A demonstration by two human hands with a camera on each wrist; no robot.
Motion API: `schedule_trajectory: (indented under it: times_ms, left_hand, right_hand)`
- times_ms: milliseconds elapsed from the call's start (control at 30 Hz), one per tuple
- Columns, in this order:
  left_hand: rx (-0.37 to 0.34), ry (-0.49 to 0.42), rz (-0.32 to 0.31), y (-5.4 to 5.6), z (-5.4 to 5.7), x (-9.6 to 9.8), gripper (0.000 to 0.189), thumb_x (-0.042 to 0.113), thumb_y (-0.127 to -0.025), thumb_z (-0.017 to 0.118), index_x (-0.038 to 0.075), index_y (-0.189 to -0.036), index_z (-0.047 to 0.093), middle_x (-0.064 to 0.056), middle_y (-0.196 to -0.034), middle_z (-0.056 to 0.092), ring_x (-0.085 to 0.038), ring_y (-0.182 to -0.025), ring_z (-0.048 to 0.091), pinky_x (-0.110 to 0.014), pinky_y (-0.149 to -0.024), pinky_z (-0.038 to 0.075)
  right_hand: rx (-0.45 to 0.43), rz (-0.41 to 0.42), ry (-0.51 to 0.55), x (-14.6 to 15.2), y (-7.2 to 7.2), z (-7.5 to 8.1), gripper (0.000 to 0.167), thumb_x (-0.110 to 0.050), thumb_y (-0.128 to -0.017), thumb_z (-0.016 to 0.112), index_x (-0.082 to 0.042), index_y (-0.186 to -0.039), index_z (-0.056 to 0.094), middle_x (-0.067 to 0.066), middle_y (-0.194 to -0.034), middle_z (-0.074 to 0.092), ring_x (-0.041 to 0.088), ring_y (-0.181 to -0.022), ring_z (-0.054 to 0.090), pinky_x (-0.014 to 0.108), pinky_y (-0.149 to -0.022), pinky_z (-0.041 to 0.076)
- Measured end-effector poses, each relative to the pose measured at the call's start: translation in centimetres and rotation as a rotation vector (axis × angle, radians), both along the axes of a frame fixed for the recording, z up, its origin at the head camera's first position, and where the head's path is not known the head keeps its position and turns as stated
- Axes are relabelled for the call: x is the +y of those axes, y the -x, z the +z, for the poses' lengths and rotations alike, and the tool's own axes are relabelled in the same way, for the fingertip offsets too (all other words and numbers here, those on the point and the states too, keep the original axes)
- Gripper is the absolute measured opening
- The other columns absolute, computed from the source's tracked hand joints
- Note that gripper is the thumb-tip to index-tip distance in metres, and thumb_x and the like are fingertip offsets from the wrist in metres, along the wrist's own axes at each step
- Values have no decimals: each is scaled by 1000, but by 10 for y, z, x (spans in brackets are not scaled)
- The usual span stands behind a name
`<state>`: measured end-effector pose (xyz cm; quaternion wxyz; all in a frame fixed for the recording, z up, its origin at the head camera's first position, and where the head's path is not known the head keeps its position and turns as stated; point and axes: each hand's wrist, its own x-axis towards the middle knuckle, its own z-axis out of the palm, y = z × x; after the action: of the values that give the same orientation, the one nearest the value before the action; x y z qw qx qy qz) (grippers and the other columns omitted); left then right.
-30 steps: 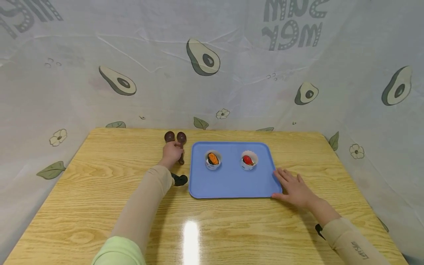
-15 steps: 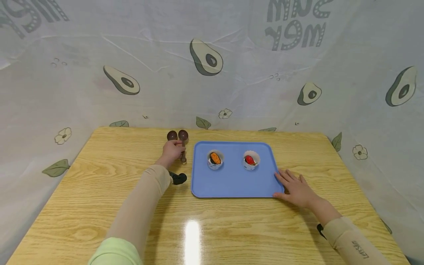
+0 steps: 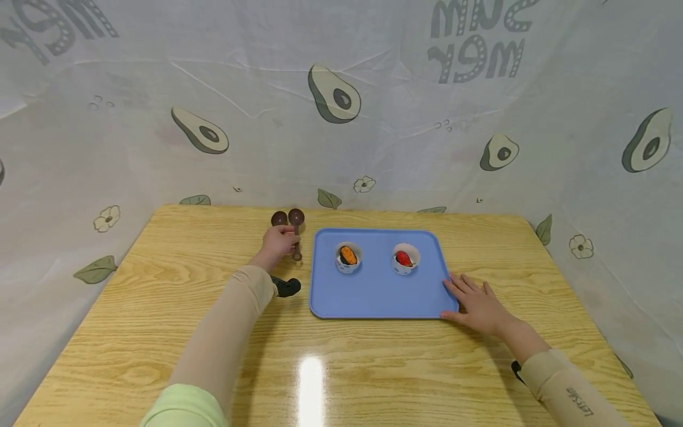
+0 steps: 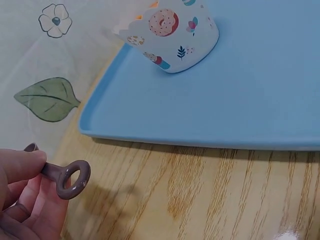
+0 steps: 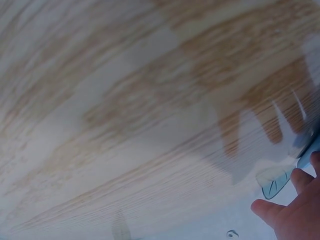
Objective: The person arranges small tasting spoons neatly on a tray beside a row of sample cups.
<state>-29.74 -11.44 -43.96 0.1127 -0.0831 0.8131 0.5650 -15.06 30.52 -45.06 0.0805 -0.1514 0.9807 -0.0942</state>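
Observation:
At the tray's left, my left hand (image 3: 276,242) pinches the handle of a dark brown measuring spoon (image 3: 296,217) between thumb and fingers. In the left wrist view, the ring end (image 4: 73,180) of its handle sticks out past my thumb, over its shadow on the wood. A second brown measuring spoon (image 3: 279,219) lies alongside, its handle mostly hidden by my hand. My right hand (image 3: 477,307) has its fingers spread, fingertips and thumb at the right edge of the blue tray (image 3: 373,299). The right wrist view shows only part of that hand (image 5: 300,210).
On the tray stand two white paper cups: the left cup (image 3: 348,268) holds an orange and dark sushi-like piece (image 3: 348,255), the right cup (image 3: 404,270) a red piece (image 3: 403,258). A printed curtain (image 3: 256,166) hangs behind the wooden table (image 3: 373,367).
The spoon's ring end has risen slightly in my left hand. My right hand stays at the tray edge. The whole head view has shifted a little.

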Motion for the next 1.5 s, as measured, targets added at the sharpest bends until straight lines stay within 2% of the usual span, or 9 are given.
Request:
schedule_trajectory:
  times_ms: [167, 367, 767, 1033, 1267, 1500]
  left_hand:
    - [-3, -24, -7, 2, -2, -1, 42, 10, -96, 49, -4, -134, 44, -24, -130, 49, -33, -112, 57, -39, -96, 49]
    - [-6, -32, -15, 3, -4, -2, 42, 11, -96, 50, -4, -134, 44, -24, -129, 50, -31, -109, 58, -36, -92, 51]
    - [-20, -67, -22, 0, 6, 2, 42, 11, -95, 52, -4, -134, 45, -23, -131, 50, -26, -106, 58, -35, -93, 51]
    - [-16, -125, -32, -2, 10, 8, 42, 8, -94, 53, -6, -133, 46, -25, -128, 52, -21, -98, 60, -25, -80, 54]
    - [-30, -148, -39, -7, 16, 13, 41, 10, -95, 52, -4, -133, 46, -23, -128, 53, -17, -92, 61, -31, -87, 53]
    - [-44, -170, -50, -10, 17, 18, 42, 11, -95, 52, -3, -134, 45, -23, -131, 51, -26, -107, 58, -37, -95, 50]
  right_hand:
    - [-2, -2, -6, -1, 1, 0, 84, -58, -84, 56, -3, -144, 34, 20, -150, 29, 44, -137, 24, 72, -103, 15]
    - [-3, -1, -7, -2, 0, 1, 85, -57, -84, 57, -2, -143, 34, 21, -150, 29, 45, -137, 24, 72, -103, 15]
    - [-3, -2, -7, -1, 1, 1, 84, -56, -84, 57, -1, -143, 34, 22, -150, 29, 46, -136, 24, 72, -102, 15]
    - [-6, -6, -4, 0, 1, 0, 84, -56, -84, 57, -1, -143, 34, 22, -150, 28, 46, -137, 23, 72, -103, 14]
    - [-4, -2, 4, 0, 0, 0, 84, -57, -84, 57, -1, -143, 34, 21, -150, 28, 46, -137, 23, 72, -103, 14]
    - [-5, 2, 12, 0, 0, -1, 84, -57, -85, 56, -1, -143, 34, 21, -151, 28, 46, -137, 23, 72, -103, 13]
